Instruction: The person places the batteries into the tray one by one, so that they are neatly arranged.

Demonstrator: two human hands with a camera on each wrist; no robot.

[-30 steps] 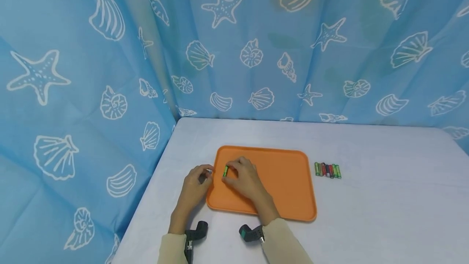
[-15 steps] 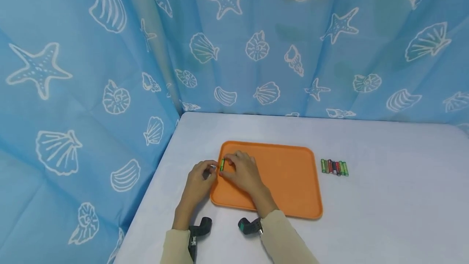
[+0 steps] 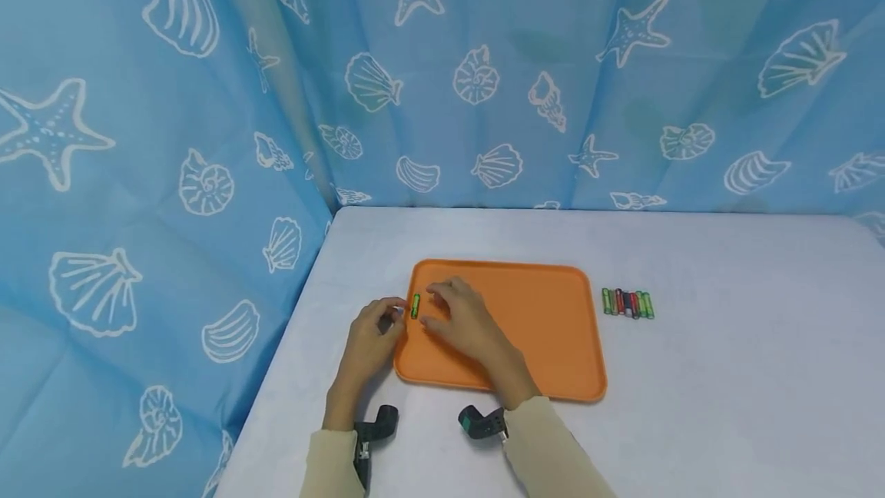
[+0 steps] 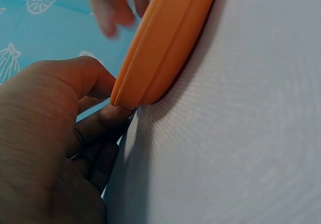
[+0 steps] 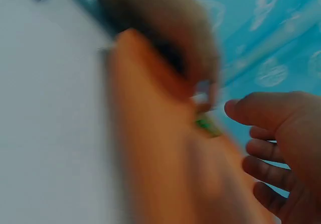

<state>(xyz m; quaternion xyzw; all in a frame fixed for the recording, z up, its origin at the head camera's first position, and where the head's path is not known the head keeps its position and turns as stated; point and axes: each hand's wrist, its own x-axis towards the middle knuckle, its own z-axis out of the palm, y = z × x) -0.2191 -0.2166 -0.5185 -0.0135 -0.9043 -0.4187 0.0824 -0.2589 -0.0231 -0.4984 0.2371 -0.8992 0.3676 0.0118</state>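
A green battery (image 3: 415,306) lies lengthwise along the left side of an orange tray (image 3: 518,329). My left hand (image 3: 369,340) pinches the tray's left rim between thumb and fingers, as the left wrist view shows where the tray edge (image 4: 160,43) meets the hand (image 4: 45,113). Over the tray, just right of the battery, my right hand (image 3: 466,325) has its thumb and fingers spread and holds nothing. In the blurred right wrist view, a gap separates that hand (image 5: 286,148) from the green battery (image 5: 206,125).
Several green, red and dark batteries (image 3: 628,303) lie side by side on the white tablecloth (image 3: 733,344), right of the tray. A blue curtain (image 3: 429,98) with white shell prints hangs behind and at the left of the table.
My right hand slid the green battery left to the tray's side, then let go of it and drew back slightly right. The left hand stayed at the rim. The head view shifted a little.
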